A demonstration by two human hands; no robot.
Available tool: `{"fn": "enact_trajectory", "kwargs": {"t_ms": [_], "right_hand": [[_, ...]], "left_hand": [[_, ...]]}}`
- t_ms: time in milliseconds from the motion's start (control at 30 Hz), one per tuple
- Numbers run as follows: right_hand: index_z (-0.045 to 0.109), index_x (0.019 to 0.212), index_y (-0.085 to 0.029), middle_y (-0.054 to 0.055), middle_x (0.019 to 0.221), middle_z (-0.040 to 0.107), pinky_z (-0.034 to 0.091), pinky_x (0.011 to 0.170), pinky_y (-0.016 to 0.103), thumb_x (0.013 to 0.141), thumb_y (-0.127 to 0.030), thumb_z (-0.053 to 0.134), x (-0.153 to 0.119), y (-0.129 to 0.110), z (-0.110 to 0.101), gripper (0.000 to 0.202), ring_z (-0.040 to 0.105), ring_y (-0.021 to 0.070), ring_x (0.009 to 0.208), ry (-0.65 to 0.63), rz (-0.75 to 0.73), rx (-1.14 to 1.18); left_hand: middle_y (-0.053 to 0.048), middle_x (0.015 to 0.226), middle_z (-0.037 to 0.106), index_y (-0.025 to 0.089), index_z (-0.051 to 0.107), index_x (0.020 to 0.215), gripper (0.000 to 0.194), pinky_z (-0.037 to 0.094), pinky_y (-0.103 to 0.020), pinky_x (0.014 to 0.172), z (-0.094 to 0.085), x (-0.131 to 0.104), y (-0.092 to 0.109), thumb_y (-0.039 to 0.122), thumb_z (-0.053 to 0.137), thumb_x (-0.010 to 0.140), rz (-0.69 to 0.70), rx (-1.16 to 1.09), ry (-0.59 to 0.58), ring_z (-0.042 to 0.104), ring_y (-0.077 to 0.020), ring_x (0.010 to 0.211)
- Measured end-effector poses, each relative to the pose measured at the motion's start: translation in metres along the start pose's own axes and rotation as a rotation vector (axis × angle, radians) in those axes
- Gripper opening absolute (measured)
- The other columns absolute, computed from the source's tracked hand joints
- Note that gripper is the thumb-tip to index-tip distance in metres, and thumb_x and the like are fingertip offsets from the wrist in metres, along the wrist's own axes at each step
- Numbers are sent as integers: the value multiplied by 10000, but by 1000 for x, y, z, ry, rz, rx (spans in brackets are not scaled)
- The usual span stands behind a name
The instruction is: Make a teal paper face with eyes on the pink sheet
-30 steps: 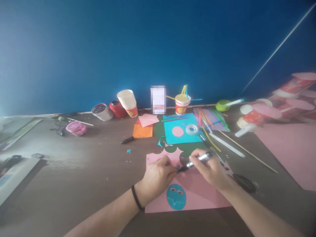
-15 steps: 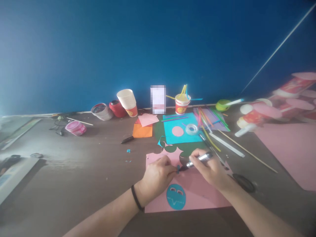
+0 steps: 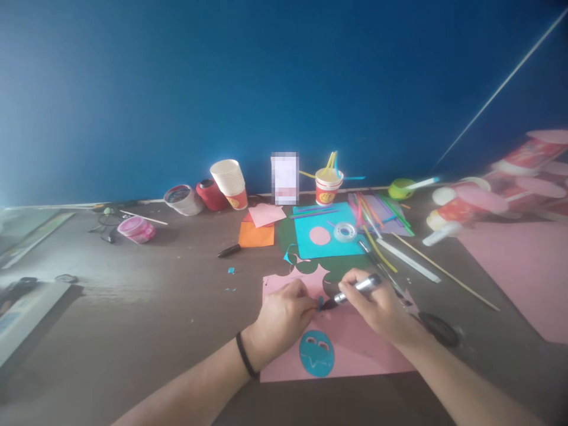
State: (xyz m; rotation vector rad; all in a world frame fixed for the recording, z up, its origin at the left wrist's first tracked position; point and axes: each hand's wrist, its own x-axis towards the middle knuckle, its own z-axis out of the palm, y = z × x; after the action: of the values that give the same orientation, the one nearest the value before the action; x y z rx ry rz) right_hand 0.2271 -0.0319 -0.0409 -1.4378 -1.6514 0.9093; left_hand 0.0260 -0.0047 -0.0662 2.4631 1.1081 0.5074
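Note:
My left hand rests over a pink sheet and pinches a small blue piece between its fingertips. My right hand is closed around a silver marker, whose dark tip points left and touches or nearly touches the blue piece. On the pink sheet, just below my hands, lies a blue paper circle with two eye-shaped parts and a light drawn line. The pink sheet's top edge is cut in scallops.
Beyond the hands are a blue sheet with a tape roll, orange paper, a black pen, stacked cups and a cup of straws. Black scissors handles lie beside my right wrist.
The marker in my right hand has shifted very slightly left. My left hand keeps its pinch in the same place.

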Motion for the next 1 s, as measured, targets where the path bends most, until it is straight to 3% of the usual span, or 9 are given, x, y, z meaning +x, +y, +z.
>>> {"fn": "enact_trajectory", "kwargs": {"t_ms": [133, 333, 500, 700, 1000], "right_hand": [[486, 667, -201, -45, 509, 387, 296, 449, 225, 866, -400, 436, 1, 2, 0, 286, 378, 111, 481, 67, 3, -17], [474, 663, -205, -49, 516, 371, 294, 450, 223, 866, -401, 439, 0, 2, 0, 285, 375, 110, 485, -8, 14, 2], [478, 669, -205, -47, 522, 374, 295, 454, 225, 869, -396, 440, 0, 4, 0, 278, 379, 113, 493, 38, 6, -3], [479, 660, -205, -48, 515, 376, 295, 448, 224, 863, -406, 441, 1, 2, 0, 288, 376, 111, 484, 1, 14, -3], [486, 676, -202, -41, 517, 460, 334, 466, 222, 867, -379, 452, 3, 6, 0, 264, 426, 109, 483, 99, -2, -37]], "left_hand": [[-16, 794, 558, 249, 716, 798, 156, 451, -211, 636, 0, 1, 0, 196, 570, 805, -1, 7, 12, 562, -120, 700], [-9, 795, 554, 256, 709, 807, 134, 448, -208, 629, 2, -1, 0, 204, 585, 798, -3, -1, -1, 560, -117, 695], [-12, 797, 559, 256, 711, 788, 146, 446, -210, 621, 1, 0, 1, 212, 573, 806, 0, 28, 3, 563, -117, 689], [-9, 792, 562, 253, 713, 783, 143, 447, -203, 616, 1, 1, 1, 186, 587, 788, 3, 22, 7, 565, -114, 687], [-11, 772, 553, 275, 714, 827, 194, 452, -197, 616, 0, 0, 2, 181, 546, 802, 15, 47, 22, 562, -110, 675]]}}
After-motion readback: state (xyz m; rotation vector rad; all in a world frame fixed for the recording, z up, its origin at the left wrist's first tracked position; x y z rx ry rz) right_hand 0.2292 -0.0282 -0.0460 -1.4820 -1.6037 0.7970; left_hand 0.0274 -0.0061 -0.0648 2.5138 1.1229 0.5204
